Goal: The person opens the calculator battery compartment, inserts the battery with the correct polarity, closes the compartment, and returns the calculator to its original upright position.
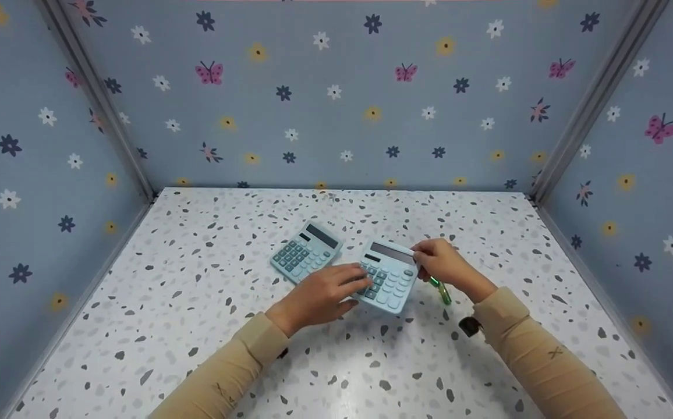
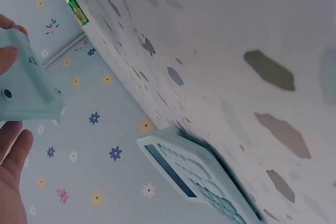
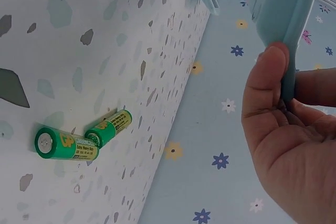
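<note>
A light blue calculator [image 1: 392,276] is raised off the table and tilted, keys facing up in the head view. At its upper right corner, my right hand [image 1: 444,262] pinches the edge between thumb and fingers. My left hand [image 1: 328,294] reaches over the left side with extended fingers on the keys. Its thumb is near the lower left edge. In the left wrist view the calculator's back [image 2: 31,90] shows a small dark round spot. Two green GP batteries [image 3: 68,144] lie on the table beneath my right hand.
A second light blue calculator [image 1: 307,250] lies keys up, just left of the raised one. The white speckled table [image 1: 226,244] meets blue walls [image 1: 336,116] printed with flowers and butterflies at the back and both sides.
</note>
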`<state>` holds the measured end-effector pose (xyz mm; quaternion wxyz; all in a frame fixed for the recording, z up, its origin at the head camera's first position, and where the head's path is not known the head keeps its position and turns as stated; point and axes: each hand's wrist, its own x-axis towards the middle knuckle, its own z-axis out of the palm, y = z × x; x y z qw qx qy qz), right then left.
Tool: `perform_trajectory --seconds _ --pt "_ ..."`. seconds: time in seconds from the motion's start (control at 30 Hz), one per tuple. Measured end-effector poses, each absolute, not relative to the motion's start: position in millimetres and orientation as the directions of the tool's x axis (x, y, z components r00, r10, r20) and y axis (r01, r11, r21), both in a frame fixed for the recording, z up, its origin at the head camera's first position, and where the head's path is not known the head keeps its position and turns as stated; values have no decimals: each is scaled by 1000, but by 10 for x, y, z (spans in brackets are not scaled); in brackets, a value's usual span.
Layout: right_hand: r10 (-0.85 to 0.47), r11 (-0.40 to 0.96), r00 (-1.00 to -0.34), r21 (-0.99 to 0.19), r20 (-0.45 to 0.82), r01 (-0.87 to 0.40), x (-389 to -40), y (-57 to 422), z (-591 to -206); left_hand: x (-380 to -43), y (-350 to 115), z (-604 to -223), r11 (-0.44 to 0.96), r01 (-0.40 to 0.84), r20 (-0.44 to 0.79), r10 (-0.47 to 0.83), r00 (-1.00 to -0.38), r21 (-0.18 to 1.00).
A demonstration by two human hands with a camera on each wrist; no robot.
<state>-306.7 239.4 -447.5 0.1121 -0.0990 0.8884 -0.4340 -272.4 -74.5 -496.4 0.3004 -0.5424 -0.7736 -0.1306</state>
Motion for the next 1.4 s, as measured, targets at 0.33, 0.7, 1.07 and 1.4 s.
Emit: perform_trajectory --seconds 0.33,0.7,1.07,1.4 --pt "-282 582 -951 -811 -128 -64 -3069 2347 -4501 -2765 -666 -4957 365 886 619 776 -121 -285" --pt "-274 567 -946 -824 -173 -14 -3061 2351 -4508 -2808 -654 -4987 360 839 662 749 1 -408" --pt "-336 520 -941 -839 -30 -159 -3007 2418 -4492 -2799 -693 -4957 356 872 731 683 4 -337" --pt "-366 445 -912 -826 185 -346 -3000 2456 -4535 -2762 -691 -4957 344 939 819 546 -178 -25"
